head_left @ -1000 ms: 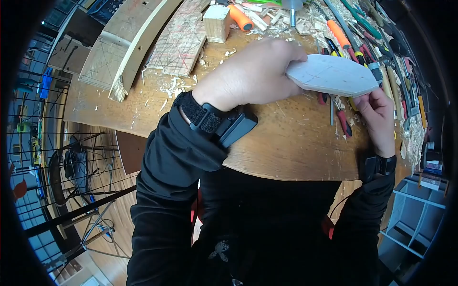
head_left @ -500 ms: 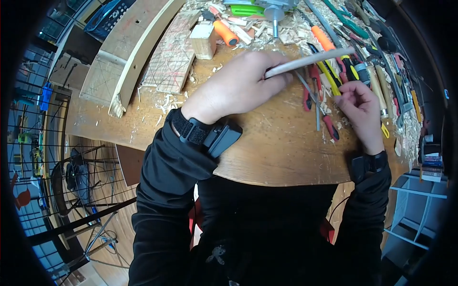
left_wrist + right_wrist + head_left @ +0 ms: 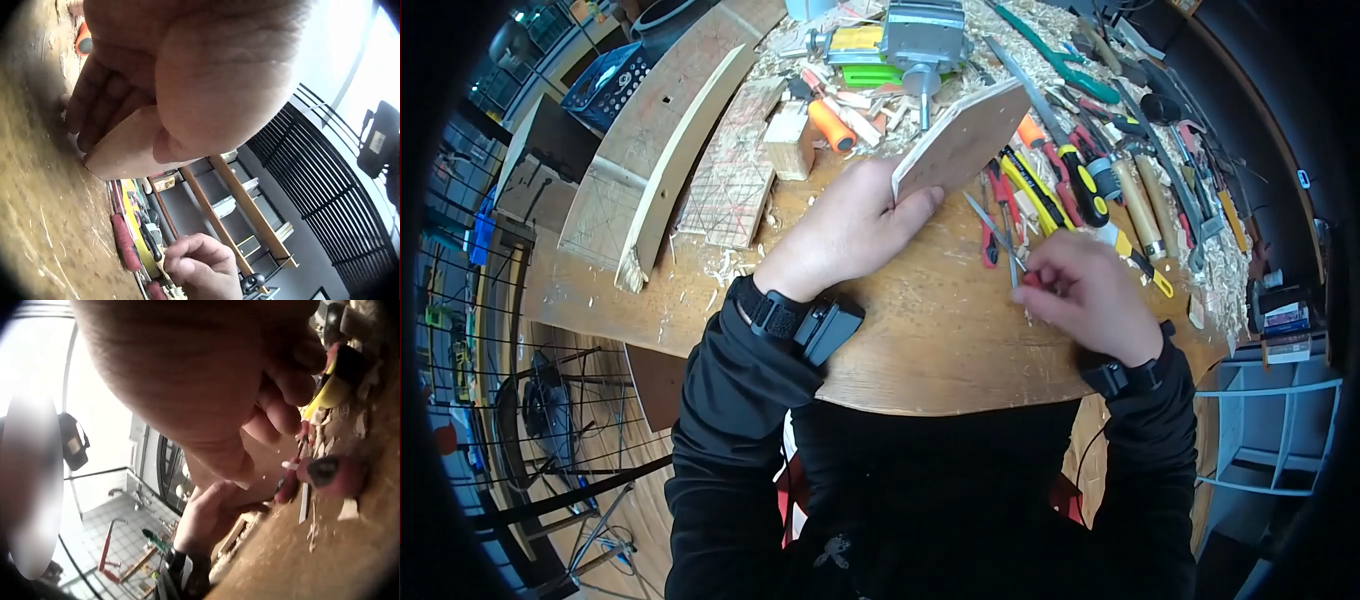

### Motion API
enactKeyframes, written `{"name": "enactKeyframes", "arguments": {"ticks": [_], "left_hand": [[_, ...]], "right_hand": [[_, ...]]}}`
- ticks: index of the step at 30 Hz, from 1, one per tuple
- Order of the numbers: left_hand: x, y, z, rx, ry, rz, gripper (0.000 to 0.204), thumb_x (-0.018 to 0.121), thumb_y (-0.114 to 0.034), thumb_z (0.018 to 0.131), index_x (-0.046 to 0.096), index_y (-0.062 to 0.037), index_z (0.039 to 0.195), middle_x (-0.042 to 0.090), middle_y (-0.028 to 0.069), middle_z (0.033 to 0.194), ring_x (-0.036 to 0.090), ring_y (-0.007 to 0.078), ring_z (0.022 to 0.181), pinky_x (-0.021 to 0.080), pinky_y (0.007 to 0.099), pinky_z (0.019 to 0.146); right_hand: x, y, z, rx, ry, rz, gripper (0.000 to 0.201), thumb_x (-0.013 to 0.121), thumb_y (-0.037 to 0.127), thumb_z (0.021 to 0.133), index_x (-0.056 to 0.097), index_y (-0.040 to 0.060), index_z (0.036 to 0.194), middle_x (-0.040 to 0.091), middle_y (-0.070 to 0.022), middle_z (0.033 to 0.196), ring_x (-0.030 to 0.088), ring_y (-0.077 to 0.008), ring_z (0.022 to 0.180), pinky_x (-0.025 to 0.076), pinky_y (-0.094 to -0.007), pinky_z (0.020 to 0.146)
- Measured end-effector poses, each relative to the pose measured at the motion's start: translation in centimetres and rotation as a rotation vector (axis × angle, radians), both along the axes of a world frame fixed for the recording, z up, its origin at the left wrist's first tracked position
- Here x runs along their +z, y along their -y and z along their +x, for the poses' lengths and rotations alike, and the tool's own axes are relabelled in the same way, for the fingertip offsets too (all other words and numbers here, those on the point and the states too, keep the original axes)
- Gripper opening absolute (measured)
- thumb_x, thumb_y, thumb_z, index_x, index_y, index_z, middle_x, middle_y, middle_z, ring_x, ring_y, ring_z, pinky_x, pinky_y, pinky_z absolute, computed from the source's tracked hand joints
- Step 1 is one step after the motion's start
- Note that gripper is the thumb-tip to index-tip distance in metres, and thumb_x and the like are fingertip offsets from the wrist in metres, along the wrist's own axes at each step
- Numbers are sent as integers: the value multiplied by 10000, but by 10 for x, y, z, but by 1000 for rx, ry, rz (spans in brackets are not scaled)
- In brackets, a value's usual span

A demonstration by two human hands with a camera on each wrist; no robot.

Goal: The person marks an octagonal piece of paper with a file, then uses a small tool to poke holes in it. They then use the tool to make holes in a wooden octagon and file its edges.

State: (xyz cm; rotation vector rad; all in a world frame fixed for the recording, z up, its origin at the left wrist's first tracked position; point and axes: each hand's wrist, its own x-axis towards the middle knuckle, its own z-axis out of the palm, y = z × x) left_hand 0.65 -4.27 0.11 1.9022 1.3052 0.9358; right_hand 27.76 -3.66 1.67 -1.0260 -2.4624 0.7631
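Observation:
My left hand (image 3: 840,225) grips a flat wooden board (image 3: 968,145) by its near end, thumb on the face turned toward me. The board is tilted up above the bench, its pale edge toward the top left. My right hand (image 3: 1090,295) hovers low over the bench with its fingers loosely bent. Just by its fingertips lies a slim file (image 3: 986,218) with a red handle (image 3: 340,478); in the right wrist view that handle lies below the fingers. In the left wrist view, the right hand (image 3: 203,262) shows nothing between thumb and fingers.
Beyond the hands lie a yellow-black utility knife (image 3: 1040,190), chisels with wooden handles (image 3: 1140,205) and several other tools among shavings. A vise (image 3: 920,40) stands at the back. To the left are a wood block (image 3: 790,145), a marked plank (image 3: 725,190) and a curved strip (image 3: 670,170).
The right hand has let go of the board and moved left and down to the red-handled file. The left hand has turned the board from flat to upright and drawn it left.

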Motion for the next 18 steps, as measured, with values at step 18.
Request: {"name": "enactKeyframes", "arguments": {"ticks": [18], "left_hand": [[-4, -5, 3, 168, 519, -58, 276, 593, -168, 966, 613, 45, 1140, 670, 36, 902, 590, 82, 741, 494, 249, 638]], "right_hand": [[34, -29, 2, -145, -400, 503, 166, 657, 51, 884, 643, -18, 1034, 591, -112, 824, 561, -199, 697, 430, -295, 600]]}}
